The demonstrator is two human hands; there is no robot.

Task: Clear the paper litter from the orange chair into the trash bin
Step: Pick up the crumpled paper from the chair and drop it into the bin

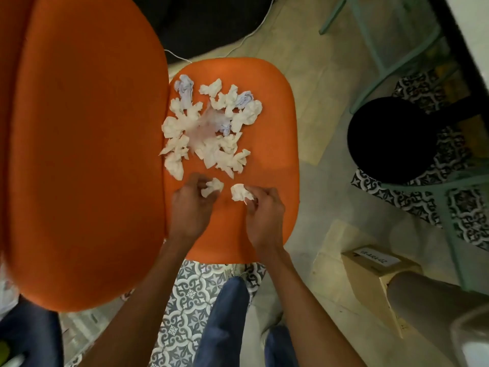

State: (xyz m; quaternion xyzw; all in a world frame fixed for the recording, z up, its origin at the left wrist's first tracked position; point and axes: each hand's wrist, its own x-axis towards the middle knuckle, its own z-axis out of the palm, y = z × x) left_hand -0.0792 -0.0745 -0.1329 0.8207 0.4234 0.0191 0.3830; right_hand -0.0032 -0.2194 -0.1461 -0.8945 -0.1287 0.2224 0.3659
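Several crumpled white paper scraps (211,125) lie in a pile on the orange chair seat (272,160), around a clear plastic piece. Near the seat's front, my left hand (191,205) pinches one small paper wad (211,188) with curled fingers. My right hand (264,215) pinches another paper wad (240,192) beside it. Both wads sit low over the seat. The round black trash bin (391,140) stands on the floor to the right of the chair.
The chair's tall orange backrest (79,154) fills the left. A teal metal chair frame (397,56) stands behind and around the bin. A cardboard box (375,268) lies on the floor at the right. My blue-jeaned legs (227,321) are below.
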